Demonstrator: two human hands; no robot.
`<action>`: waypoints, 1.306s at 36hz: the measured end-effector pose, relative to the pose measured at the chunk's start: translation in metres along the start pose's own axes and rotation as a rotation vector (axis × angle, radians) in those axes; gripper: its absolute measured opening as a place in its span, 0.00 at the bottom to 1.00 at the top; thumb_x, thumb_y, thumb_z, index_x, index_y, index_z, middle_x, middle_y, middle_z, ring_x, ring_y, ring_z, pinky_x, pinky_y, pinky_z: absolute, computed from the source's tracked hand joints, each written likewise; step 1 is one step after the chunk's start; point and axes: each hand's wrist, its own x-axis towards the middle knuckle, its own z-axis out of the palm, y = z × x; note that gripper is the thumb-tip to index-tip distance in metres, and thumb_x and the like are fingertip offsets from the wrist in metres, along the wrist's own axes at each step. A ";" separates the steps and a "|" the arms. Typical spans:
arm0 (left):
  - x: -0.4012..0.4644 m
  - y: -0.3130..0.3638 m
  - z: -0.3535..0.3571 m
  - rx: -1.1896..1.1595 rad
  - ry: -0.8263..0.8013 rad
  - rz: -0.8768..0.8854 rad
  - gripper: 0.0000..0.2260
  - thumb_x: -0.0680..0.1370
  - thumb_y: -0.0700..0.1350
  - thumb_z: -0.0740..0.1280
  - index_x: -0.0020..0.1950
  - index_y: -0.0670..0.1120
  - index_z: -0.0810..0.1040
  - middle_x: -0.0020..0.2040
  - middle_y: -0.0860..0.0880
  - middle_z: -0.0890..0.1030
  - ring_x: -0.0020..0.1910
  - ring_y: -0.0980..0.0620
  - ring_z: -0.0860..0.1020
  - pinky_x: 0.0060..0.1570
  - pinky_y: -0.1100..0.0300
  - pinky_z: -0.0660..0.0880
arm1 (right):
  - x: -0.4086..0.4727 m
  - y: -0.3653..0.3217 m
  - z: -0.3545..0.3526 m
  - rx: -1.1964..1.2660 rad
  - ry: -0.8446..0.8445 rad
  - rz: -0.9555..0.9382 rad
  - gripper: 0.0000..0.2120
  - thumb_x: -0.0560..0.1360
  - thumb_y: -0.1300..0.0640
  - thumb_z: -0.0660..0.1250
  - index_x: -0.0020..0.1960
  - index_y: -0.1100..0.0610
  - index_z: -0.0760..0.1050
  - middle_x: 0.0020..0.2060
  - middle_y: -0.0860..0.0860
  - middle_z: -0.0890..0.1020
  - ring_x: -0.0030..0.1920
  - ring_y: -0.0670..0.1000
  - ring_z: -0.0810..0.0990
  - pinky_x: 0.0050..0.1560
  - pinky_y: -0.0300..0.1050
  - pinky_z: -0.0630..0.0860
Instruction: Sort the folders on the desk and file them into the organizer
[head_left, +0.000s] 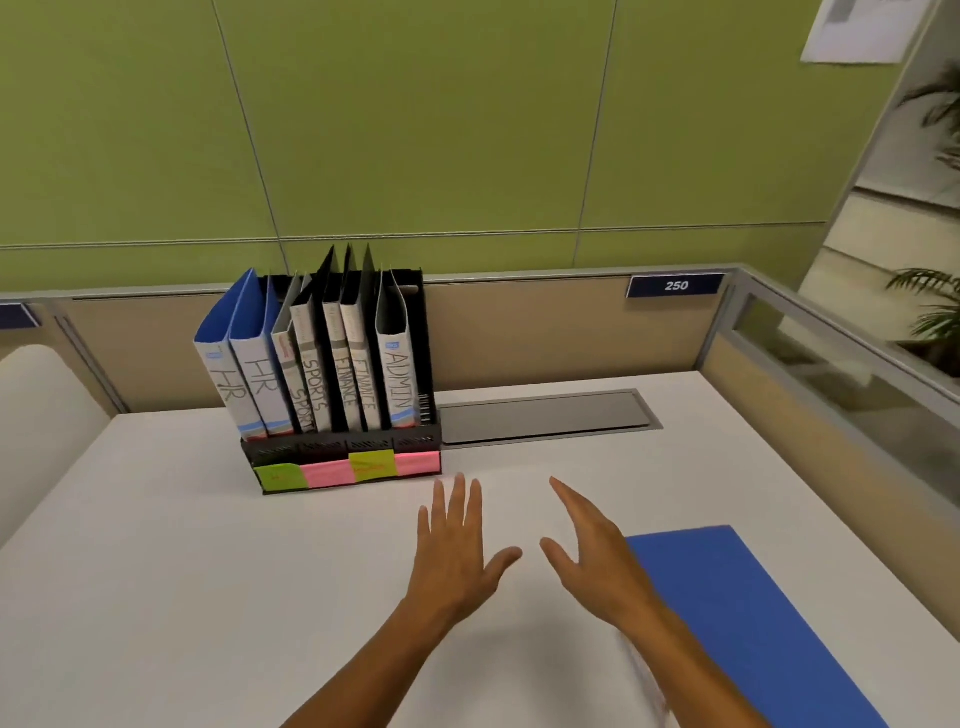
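Head camera looks down at a white desk (208, 571) with a green wall (415, 130) behind it. Both the left hand (457, 545) and the right hand (592, 551) are flat with fingers straight, a little apart, holding nothing. A black organizer (343, 462) at the back holds standing folders (317, 364). One blue folder (743, 623) lies flat beside the right hand. A gray plate (545, 415) sits in the desk.

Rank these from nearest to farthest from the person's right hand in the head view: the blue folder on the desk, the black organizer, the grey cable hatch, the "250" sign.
From the right hand:
1. Blue folder, lying flat just to its right.
2. Black organizer ahead-left and grey cable hatch straight ahead: too close to call.
3. "250" sign, on the partition at the desk's far edge.
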 end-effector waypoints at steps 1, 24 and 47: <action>-0.002 0.006 0.002 -0.009 0.007 0.002 0.48 0.70 0.78 0.42 0.80 0.52 0.34 0.80 0.49 0.33 0.79 0.44 0.33 0.78 0.41 0.42 | -0.006 0.006 -0.004 -0.025 0.000 -0.006 0.35 0.81 0.43 0.63 0.81 0.42 0.48 0.80 0.41 0.57 0.79 0.46 0.59 0.74 0.45 0.64; -0.032 0.151 0.075 0.020 -0.141 0.112 0.53 0.63 0.80 0.35 0.80 0.50 0.33 0.79 0.50 0.32 0.78 0.46 0.31 0.76 0.45 0.36 | -0.106 0.161 -0.088 -0.547 0.036 0.222 0.52 0.67 0.19 0.33 0.82 0.48 0.40 0.82 0.51 0.42 0.80 0.58 0.33 0.78 0.57 0.37; -0.067 0.201 0.142 -0.079 -0.276 -0.019 0.57 0.61 0.84 0.43 0.82 0.50 0.42 0.82 0.50 0.38 0.79 0.43 0.56 0.75 0.45 0.60 | -0.151 0.250 -0.080 -0.444 -0.248 0.467 0.59 0.53 0.17 0.28 0.80 0.41 0.34 0.81 0.51 0.35 0.78 0.69 0.36 0.76 0.69 0.40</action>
